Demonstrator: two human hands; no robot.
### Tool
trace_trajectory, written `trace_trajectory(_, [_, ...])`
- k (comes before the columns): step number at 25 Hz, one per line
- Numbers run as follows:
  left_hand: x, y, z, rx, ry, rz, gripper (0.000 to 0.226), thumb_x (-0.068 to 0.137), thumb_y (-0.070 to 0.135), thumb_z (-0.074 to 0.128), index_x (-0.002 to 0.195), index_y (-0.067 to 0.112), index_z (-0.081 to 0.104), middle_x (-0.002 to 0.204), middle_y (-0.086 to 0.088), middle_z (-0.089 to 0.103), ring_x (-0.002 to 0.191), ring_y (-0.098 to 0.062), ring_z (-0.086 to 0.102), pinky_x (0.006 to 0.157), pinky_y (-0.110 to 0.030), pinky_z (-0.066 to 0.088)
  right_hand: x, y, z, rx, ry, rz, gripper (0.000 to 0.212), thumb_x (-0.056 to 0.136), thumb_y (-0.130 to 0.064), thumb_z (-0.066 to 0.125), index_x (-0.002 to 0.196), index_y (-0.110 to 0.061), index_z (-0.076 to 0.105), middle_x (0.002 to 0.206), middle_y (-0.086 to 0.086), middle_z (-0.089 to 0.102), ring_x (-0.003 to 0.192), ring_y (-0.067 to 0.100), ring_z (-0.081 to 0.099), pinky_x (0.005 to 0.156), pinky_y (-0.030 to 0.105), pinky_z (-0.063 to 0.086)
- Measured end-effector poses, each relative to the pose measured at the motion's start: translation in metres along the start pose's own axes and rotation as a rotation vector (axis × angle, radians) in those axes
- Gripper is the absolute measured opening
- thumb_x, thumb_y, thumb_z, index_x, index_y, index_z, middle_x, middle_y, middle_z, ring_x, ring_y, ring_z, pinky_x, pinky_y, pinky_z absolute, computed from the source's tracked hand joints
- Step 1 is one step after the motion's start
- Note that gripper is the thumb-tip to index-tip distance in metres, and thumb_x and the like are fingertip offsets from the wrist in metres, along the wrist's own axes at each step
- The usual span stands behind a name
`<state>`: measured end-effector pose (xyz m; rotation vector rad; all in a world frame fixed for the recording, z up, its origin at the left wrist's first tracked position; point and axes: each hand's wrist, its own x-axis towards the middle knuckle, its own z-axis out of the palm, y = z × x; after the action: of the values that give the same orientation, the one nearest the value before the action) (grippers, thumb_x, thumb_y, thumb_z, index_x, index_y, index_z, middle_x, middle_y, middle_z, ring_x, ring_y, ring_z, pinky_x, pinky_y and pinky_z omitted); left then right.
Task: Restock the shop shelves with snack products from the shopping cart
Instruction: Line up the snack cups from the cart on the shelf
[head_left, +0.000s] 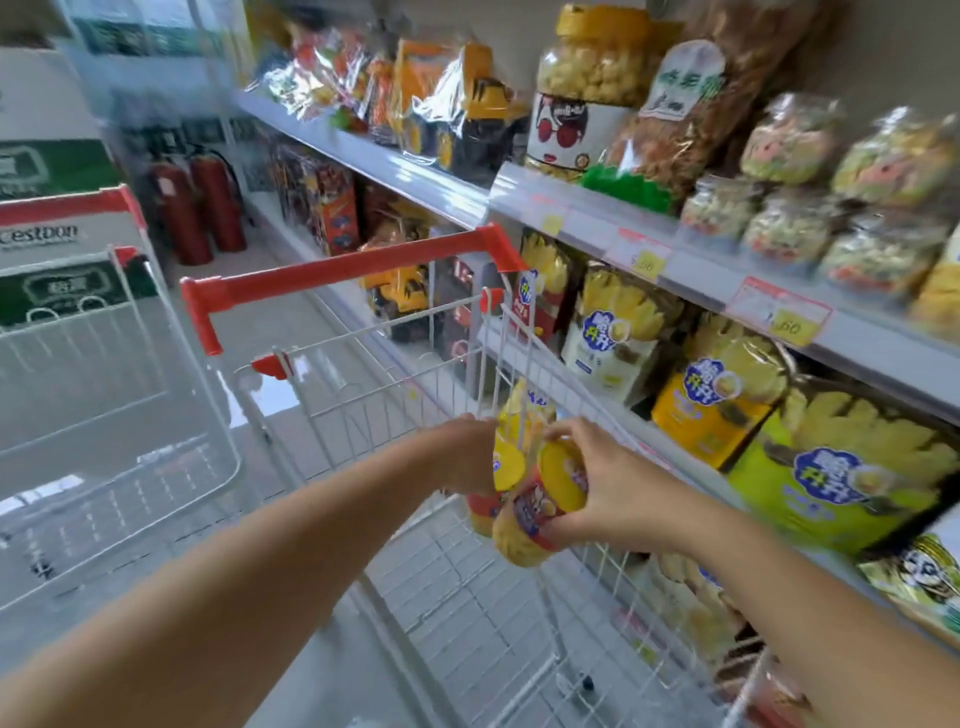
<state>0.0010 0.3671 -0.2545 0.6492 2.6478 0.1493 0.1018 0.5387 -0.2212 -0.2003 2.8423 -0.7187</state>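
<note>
Both over the wire cart (363, 332), beside the shelf (675, 260): L hand (467, 457) grips a yellow snack bag (511, 457), R hand (618, 499) curls round a yellow-topped snack tub (535, 519).

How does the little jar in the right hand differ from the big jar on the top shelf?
The small jar is gripped by the right hand and tilted over the shopping cart; the large jar stands upright on the top shelf. The small jar's label is purple and red; the large jar's is white with a sunglasses face. Both have yellow lids and yellow snacks inside.
</note>
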Motion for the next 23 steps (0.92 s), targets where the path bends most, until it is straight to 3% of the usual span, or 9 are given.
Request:
trace_trajectory(3, [0.041, 0.013, 0.009, 0.208, -0.142, 0.014, 0.11, 0.07, 0.04, 0.087, 0.156, 0.018, 0.021, 0.146, -0.013, 0.04, 0.13, -0.033, 0.046, 0.106, -0.046, 0.045, -0.035, 0.006, -0.021, 0.091, 0.168, 0.013, 0.079, 0.066, -0.049, 0.081, 0.12, -0.053, 0.025, 0.113, -0.031, 0.032, 0.101, -0.006, 0.049, 0.083, 0.022, 0.05])
trace_trajectory(5, [0.058, 0.014, 0.017, 0.31, -0.166, 0.01, 0.117, 0.07, 0.041, 0.088, 0.158, 0.025, 0.012, 0.152, -0.011, 0.035, 0.138, -0.035, 0.033, 0.109, -0.05, 0.042, -0.051, 0.015, -0.023, 0.194, 0.25, 0.01, 0.079, 0.068, -0.043, 0.083, 0.122, -0.054, 0.026, 0.116, -0.033, 0.03, 0.106, -0.006, 0.049, 0.082, 0.017, 0.051])
trace_trajectory(8, [0.066, 0.013, 0.024, 0.457, -0.113, 0.02, 0.106, 0.073, 0.039, 0.085, 0.156, 0.028, 0.02, 0.145, -0.007, 0.043, 0.136, -0.031, 0.034, 0.102, -0.043, 0.044, -0.065, 0.033, -0.018, 0.308, 0.345, 0.013, 0.079, 0.068, -0.037, 0.085, 0.123, -0.054, 0.032, 0.12, -0.034, 0.032, 0.108, -0.003, 0.052, 0.077, 0.016, 0.054])
trace_trajectory(11, [0.057, 0.018, 0.018, 0.499, -0.088, 0.026, 0.088, 0.074, 0.049, 0.08, 0.147, 0.027, 0.038, 0.134, -0.008, 0.05, 0.125, -0.027, 0.038, 0.102, -0.043, 0.041, -0.076, 0.045, -0.016, 0.528, 0.46, 0.037, 0.073, 0.069, -0.038, 0.085, 0.126, -0.053, 0.041, 0.126, -0.017, 0.043, 0.104, 0.005, 0.059, 0.073, 0.02, 0.057])
trace_trajectory(13, [0.039, 0.02, 0.005, 0.281, -0.148, 0.002, 0.08, 0.076, 0.054, 0.075, 0.145, 0.032, 0.041, 0.135, -0.008, 0.048, 0.116, -0.024, 0.038, 0.098, -0.043, 0.043, -0.083, 0.046, -0.019, 0.723, 0.535, 0.042, 0.071, 0.066, -0.041, 0.083, 0.127, -0.049, 0.048, 0.125, -0.009, 0.051, 0.096, 0.004, 0.065, 0.069, 0.02, 0.057])
trace_trajectory(16, [-0.003, 0.025, -0.028, -0.355, -0.195, 0.039, 0.067, 0.081, 0.041, 0.075, 0.141, 0.037, 0.046, 0.138, -0.002, 0.05, 0.118, -0.022, 0.051, 0.096, -0.038, 0.048, -0.099, 0.042, -0.031, 0.951, 0.589, 0.004, 0.067, 0.064, -0.042, 0.084, 0.124, -0.046, 0.054, 0.119, -0.01, 0.055, 0.09, -0.001, 0.066, 0.063, 0.018, 0.055])
trace_trajectory(19, [-0.047, 0.04, -0.056, -0.93, -0.21, 0.246, 0.065, 0.076, 0.028, 0.074, 0.136, 0.035, 0.052, 0.135, -0.004, 0.058, 0.122, -0.025, 0.059, 0.101, -0.048, 0.052, -0.117, 0.042, -0.047, 1.0, 0.651, -0.034, 0.067, 0.056, -0.049, 0.089, 0.115, -0.047, 0.058, 0.114, -0.014, 0.061, 0.093, 0.0, 0.067, 0.064, 0.021, 0.056])
trace_trajectory(23, [-0.083, 0.086, -0.072, -1.48, -0.063, 0.475, 0.065, 0.068, 0.023, 0.077, 0.13, 0.031, 0.061, 0.127, -0.005, 0.068, 0.112, -0.028, 0.068, 0.087, -0.049, 0.058, -0.144, 0.038, -0.081, 1.058, 0.786, -0.115, 0.073, 0.036, -0.066, 0.086, 0.104, -0.051, 0.063, 0.109, -0.014, 0.068, 0.094, 0.008, 0.07, 0.063, 0.021, 0.056])
